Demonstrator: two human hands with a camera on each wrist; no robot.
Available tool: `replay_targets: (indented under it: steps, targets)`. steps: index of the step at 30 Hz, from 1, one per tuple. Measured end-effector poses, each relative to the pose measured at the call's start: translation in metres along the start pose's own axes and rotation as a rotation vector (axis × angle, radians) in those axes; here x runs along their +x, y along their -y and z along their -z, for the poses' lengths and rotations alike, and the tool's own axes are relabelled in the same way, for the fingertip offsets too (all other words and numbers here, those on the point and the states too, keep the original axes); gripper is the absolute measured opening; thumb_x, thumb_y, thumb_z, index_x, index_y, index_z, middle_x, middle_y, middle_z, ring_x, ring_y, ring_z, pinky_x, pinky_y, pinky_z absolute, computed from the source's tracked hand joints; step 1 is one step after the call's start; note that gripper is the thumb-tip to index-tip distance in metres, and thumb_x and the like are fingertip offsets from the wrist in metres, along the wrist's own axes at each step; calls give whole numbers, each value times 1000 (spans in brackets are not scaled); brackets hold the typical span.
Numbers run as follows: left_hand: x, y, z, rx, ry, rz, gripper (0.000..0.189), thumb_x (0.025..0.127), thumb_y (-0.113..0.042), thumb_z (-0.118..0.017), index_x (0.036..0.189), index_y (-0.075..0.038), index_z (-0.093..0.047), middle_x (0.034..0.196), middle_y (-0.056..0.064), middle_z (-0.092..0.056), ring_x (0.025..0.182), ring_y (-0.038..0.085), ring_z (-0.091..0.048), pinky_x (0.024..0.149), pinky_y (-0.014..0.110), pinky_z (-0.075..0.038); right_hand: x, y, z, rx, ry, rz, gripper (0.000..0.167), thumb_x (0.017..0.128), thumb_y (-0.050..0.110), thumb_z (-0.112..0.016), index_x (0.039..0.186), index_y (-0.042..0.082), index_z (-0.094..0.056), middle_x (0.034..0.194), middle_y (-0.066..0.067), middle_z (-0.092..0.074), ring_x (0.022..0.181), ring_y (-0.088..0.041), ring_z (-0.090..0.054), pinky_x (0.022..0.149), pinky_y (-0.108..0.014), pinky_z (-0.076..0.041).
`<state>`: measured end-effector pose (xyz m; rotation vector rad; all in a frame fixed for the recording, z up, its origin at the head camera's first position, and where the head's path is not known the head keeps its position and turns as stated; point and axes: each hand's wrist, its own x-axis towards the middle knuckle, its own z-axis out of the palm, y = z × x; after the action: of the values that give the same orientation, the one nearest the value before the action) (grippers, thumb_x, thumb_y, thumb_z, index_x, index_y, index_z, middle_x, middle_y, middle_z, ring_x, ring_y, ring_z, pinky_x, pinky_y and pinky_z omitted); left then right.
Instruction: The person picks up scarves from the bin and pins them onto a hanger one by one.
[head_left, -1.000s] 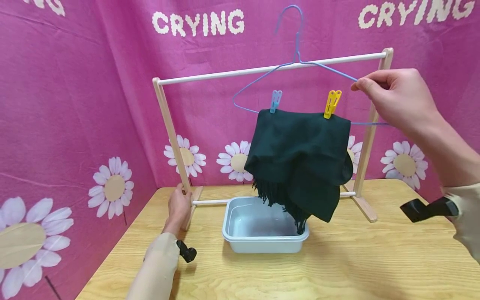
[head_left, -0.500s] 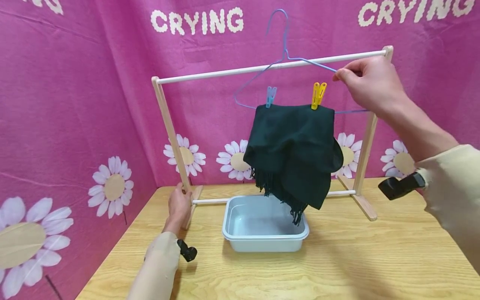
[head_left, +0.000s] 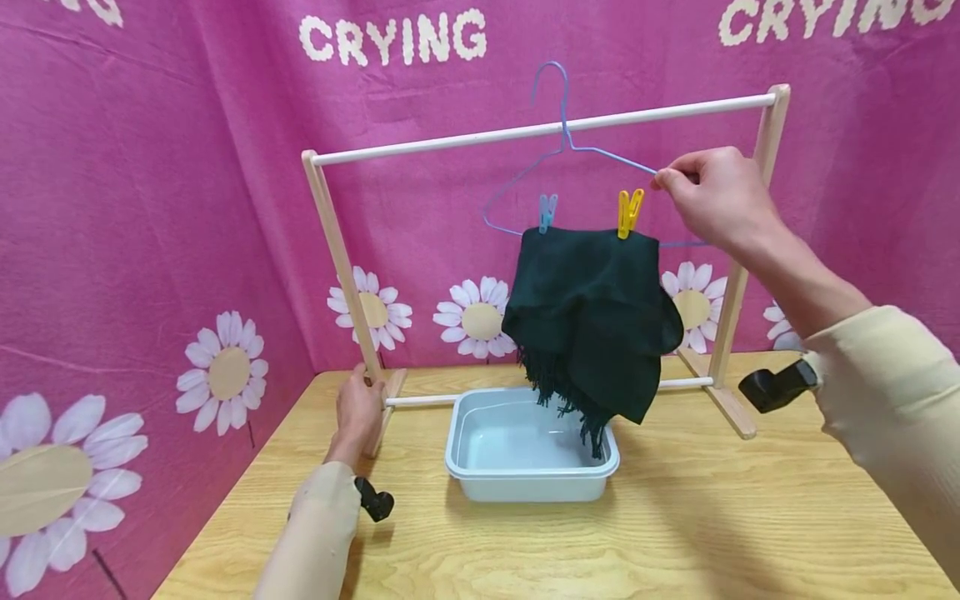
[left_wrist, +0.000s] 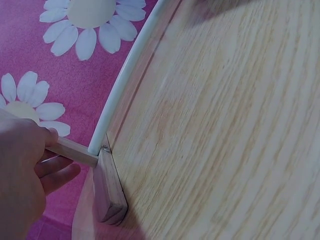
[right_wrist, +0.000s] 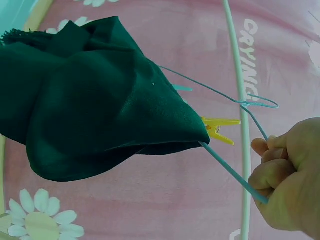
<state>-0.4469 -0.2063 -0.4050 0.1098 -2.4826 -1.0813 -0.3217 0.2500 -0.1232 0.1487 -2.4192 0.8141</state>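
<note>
My right hand [head_left: 716, 196] pinches the right shoulder of a blue wire hanger [head_left: 611, 156]. A dark green fringed scarf [head_left: 592, 308] hangs folded over its lower bar, held by a blue clothespin [head_left: 547, 214] and a yellow clothespin [head_left: 630, 214]. The hanger's hook rises above the top rail of a wooden clothes rack [head_left: 450, 143], its neck overlapping the rail in the head view. My left hand [head_left: 358, 410] grips the rack's left post low down; in the left wrist view the thumb and fingers [left_wrist: 62, 177] lie around the post [left_wrist: 75, 151].
A light grey plastic basin [head_left: 532, 487] stands on the wooden table [head_left: 675, 533] below the scarf, whose fringe overlaps the basin's right side. The rack's right foot [head_left: 731, 412] rests farther right. A pink flowered cloth [head_left: 225, 167] hangs behind and to the left.
The right hand has carried the hanger and scarf leftward, then lowered it, so the hook has dropped toward the top rail. The left hand stays on the rack's post.
</note>
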Motion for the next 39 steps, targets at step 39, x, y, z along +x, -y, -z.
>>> replay_targets:
  steps: [39]
  targets:
    - [-2, -2, 3, 3, -15, 0, 25, 98, -11, -58, 122, -4, -58, 105, 22, -66, 91, 36, -62, 78, 43, -48, -37, -32, -66, 57, 111, 44, 40, 103, 34, -51, 125, 2, -63, 81, -13, -52, 64, -24, -47, 51, -29, -42]
